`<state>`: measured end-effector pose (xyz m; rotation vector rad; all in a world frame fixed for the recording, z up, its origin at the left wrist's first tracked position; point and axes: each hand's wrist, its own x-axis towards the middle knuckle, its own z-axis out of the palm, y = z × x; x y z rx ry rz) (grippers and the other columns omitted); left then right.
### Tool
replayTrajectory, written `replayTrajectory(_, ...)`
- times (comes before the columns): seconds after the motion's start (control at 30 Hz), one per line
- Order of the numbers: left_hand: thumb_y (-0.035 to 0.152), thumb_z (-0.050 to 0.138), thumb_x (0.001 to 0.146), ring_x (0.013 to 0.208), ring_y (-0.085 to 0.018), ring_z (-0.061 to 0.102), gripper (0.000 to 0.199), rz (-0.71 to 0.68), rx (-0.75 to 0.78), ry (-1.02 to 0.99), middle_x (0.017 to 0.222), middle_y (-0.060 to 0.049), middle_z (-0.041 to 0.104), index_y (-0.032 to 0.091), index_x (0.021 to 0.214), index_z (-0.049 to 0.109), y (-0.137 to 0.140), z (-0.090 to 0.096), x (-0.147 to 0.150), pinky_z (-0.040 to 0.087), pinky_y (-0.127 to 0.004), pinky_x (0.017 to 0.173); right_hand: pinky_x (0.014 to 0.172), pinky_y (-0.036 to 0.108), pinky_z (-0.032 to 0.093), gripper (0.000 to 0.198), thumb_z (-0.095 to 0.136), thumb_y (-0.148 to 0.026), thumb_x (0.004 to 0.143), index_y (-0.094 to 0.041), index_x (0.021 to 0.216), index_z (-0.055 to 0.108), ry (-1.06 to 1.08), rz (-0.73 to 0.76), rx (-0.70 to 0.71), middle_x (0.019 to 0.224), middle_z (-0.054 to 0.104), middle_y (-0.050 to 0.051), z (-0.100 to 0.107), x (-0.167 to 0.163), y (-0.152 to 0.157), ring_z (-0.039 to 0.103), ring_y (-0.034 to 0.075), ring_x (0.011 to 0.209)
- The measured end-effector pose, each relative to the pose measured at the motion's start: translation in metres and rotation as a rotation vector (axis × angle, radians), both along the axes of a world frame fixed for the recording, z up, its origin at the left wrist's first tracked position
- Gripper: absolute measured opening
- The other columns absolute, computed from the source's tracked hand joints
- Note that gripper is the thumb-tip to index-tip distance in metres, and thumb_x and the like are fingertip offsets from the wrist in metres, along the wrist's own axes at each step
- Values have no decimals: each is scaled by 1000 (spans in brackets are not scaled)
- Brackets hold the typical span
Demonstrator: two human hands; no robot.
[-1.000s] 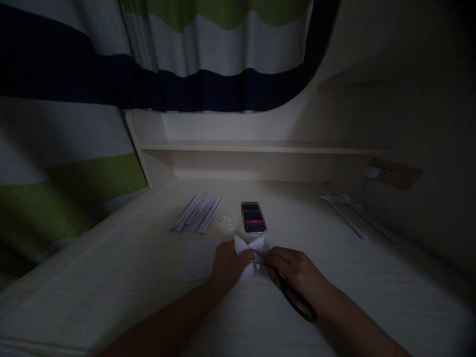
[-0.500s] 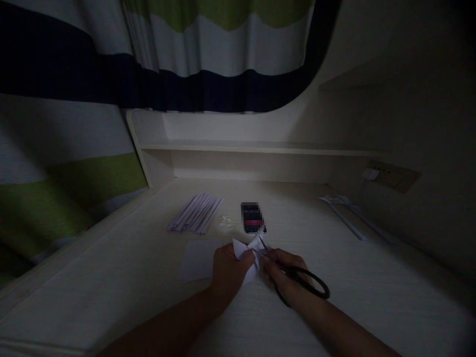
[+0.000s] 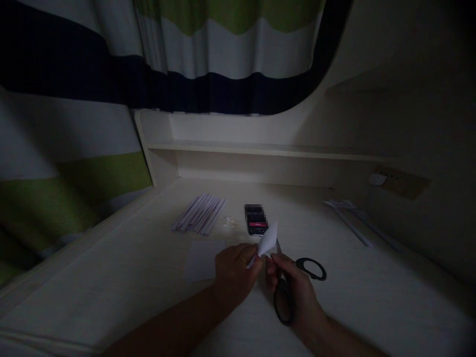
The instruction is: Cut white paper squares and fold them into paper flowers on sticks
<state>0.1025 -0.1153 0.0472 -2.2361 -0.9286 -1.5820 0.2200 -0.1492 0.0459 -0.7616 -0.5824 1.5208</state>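
My left hand (image 3: 238, 270) is closed around a folded piece of white paper (image 3: 268, 239), part of which sticks up above the fingers. Black-handled scissors (image 3: 323, 271) are in my right hand (image 3: 295, 287), their two handle loops spread wide and a dark blade pointing up beside the paper. The fingertips of my right hand are close to the paper's lower edge; whether they also pinch it is hard to see in the dim light. Under and left of my left hand, a flat white sheet (image 3: 203, 258) lies on the desk.
Behind my hands is a phone (image 3: 256, 218) with a lit screen. Thin rolled paper sticks (image 3: 201, 213) lie bundled at left, beside small white bits (image 3: 228, 220). More long paper pieces (image 3: 349, 225) rest at right, below a wall socket (image 3: 405, 183). A shelf (image 3: 253, 148) spans the back.
The scissors have turned in my right hand and their loops have spread apart. My left hand has rotated, tipping the folded paper upward to the right. The view has shifted slightly.
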Motion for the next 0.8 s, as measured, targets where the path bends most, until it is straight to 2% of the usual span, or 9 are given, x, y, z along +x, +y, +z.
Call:
replayTrajectory(0.13, 13, 54, 70, 68, -13, 61, 11, 35, 147, 104, 74, -5, 66, 14, 79, 59, 2, -2, -3, 49, -23, 61, 33, 14, 31, 14, 69, -20, 52, -12, 54, 57, 168, 69, -118, 46, 49, -5, 1, 2, 7, 39, 3, 37)
replayTrajectory(0.23, 9, 53, 69, 69, -13, 60, 8, 29, 141, 170, 73, -3, 65, 15, 73, 58, 4, -4, -1, 48, -23, 60, 37, 16, 34, 15, 65, -25, 60, -14, 56, 57, 6, 6, -17, 47, 51, -4, -1, 5, 6, 43, 5, 39)
replayTrajectory(0.37, 11, 50, 70, 58, -11, 58, 9, 0, -92, 35, 64, -2, 63, 14, 70, 59, 2, -6, 1, 46, -20, 56, 44, 21, 38, 25, 53, -33, 74, -16, 57, 57, -620, -136, 273, 45, 53, -1, -6, 10, 2, 49, 10, 43)
replayTrajectory(0.47, 13, 49, 69, 57, -10, 58, 11, 12, -320, -27, 64, -1, 64, 15, 70, 60, -2, -2, 1, 45, -20, 57, 46, 23, 39, 19, 51, -27, 76, -17, 64, 62, -1063, -244, 652, 53, 57, 1, -10, 23, 4, 52, 12, 47)
replayTrajectory(0.53, 16, 49, 68, 57, -12, 58, 12, 55, -494, -2, 64, -2, 64, 15, 70, 61, -5, 2, 0, 43, -21, 56, 51, 25, 41, 15, 49, -21, 77, -17, 80, 64, -1259, -214, 985, 67, 62, 5, -8, 35, 9, 55, 15, 55)
replayTrajectory(0.57, 19, 50, 68, 56, -12, 58, 12, 82, -579, 28, 63, -2, 64, 15, 69, 61, -6, 4, 0, 42, -21, 55, 48, 25, 40, 18, 47, -20, 78, -17, 86, 63, -1330, -121, 1122, 67, 62, 5, -6, 41, 12, 54, 14, 53)
replayTrajectory(0.6, 21, 51, 67, 54, -13, 57, 12, 105, -653, 61, 61, -2, 63, 15, 66, 61, -6, 6, 0, 41, -22, 52, 50, 26, 41, 19, 48, -21, 79, -17, 91, 62, -1396, 6, 1201, 68, 61, 6, -4, 47, 14, 54, 15, 55)
replayTrajectory(0.7, 25, 51, 66, 49, -13, 53, 16, 141, -799, 135, 52, -2, 58, 14, 57, 59, -6, 10, 0, 35, -21, 46, 53, 27, 41, 15, 50, -22, 79, -18, 83, 63, -1468, 144, 1259, 66, 60, 5, 4, 59, 19, 53, 14, 56)
replayTrajectory(0.8, 26, 49, 65, 47, -13, 50, 18, 144, -854, 120, 47, 0, 55, 15, 53, 57, -5, 11, 0, 31, -21, 45, 52, 26, 41, 15, 49, -20, 79, -18, 81, 63, -1433, 121, 1268, 63, 60, 4, 3, 58, 21, 53, 14, 54)
